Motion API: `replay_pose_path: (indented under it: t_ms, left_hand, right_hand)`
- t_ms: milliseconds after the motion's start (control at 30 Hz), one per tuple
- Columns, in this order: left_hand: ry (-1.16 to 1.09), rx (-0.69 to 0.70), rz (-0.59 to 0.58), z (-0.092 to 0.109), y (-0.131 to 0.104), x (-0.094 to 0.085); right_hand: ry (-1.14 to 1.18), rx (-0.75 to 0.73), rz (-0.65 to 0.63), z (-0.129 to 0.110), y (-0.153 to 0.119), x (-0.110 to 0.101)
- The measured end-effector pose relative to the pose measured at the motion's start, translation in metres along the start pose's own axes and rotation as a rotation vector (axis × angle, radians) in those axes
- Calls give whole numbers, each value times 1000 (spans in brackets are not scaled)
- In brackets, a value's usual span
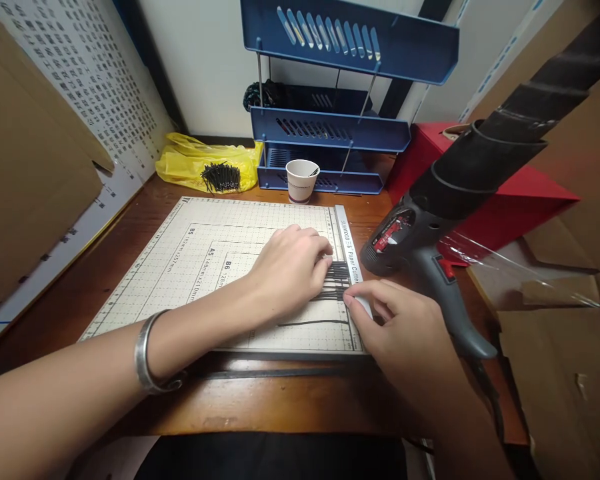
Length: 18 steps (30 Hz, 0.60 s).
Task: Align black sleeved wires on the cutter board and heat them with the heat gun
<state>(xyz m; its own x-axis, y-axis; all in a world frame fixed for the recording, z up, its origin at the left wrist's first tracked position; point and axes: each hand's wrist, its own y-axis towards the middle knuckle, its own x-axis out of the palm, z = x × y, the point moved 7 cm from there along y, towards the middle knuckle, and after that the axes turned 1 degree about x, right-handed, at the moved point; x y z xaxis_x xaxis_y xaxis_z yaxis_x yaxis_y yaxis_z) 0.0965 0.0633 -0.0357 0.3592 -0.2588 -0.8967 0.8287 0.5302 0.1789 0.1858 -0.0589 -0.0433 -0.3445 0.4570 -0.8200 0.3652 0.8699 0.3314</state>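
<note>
A cream paper cutter board (170, 267) with printed grid lines lies on the wooden table. Several thin black strands (336, 272) lie side by side across its right part, their ends near the metal edge strip (349, 243). My left hand (297, 263) rests over the strands with its fingers curled; what they grip, if anything, is hidden. My right hand (400, 317) is at the right edge, thumb and index finger pinched at the strand ends. One separate black strand (315, 323) lies nearer to me on the board.
A heat gun (430, 227) stands at the right beside a red box (510, 200). Behind the board are a paper cup (301, 181), a blue tray rack (330, 127) and a yellow bag (180, 160) with black pieces (223, 177).
</note>
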Motion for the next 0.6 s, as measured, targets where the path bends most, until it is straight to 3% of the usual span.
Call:
replay_pose_path:
  t_ms: [233,367,500,600]
  left_hand:
    - [-43,82,-50,3,10,11]
    - [-51,104,-59,5,10,8]
    - [-2,112,-31,10,-6,0]
    - [98,122,-38,14,-27,0]
  right_hand:
    - [72,108,23,10,-1,-3]
    - [75,133,21,13,-1,-3]
    - [0,88,59,11,2,-6]
    - [-115,-49,88,1,5,-4]
